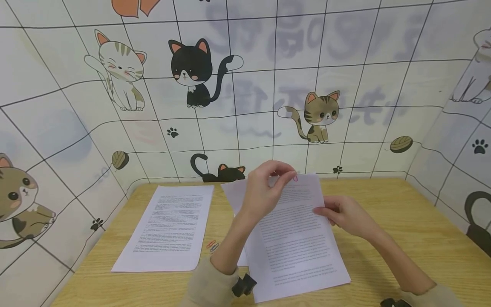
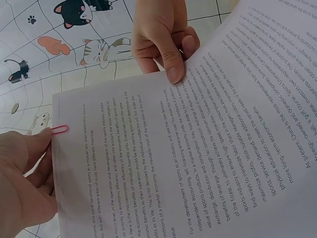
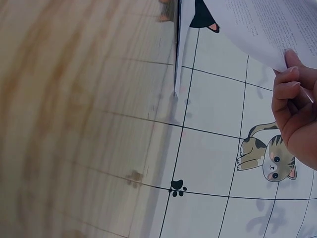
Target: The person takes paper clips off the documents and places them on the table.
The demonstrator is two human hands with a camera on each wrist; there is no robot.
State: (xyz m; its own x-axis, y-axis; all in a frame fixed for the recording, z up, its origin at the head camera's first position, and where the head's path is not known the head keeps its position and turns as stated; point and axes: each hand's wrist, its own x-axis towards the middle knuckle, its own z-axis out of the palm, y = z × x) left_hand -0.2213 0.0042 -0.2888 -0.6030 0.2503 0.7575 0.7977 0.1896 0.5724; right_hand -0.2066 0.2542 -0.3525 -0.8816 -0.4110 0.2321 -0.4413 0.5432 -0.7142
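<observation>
Printed paper sheets [image 1: 295, 238] are held up off the table, tilted towards me. My left hand [image 1: 266, 187] pinches a pink paper clip [image 2: 60, 129] between thumb and fingers at their top edge, where the clip overlaps the paper. With thumb in front and fingers behind, my right hand [image 1: 347, 217] grips the right edge of these sheets. The left wrist view shows both hands, the left hand [image 2: 25, 168] at the clip and the right hand [image 2: 161, 39] on the side edge. Behind my left forearm, more white paper [image 1: 232, 189] shows in part.
A separate printed stack [image 1: 168, 230] lies flat on the left of the wooden table [image 1: 391, 221]. Small paper clips, one red [image 1: 211, 244] and one bluish [image 1: 215, 247], lie beside my left forearm. A cat-patterned wall covering [image 1: 253, 140] borders the table's back and sides.
</observation>
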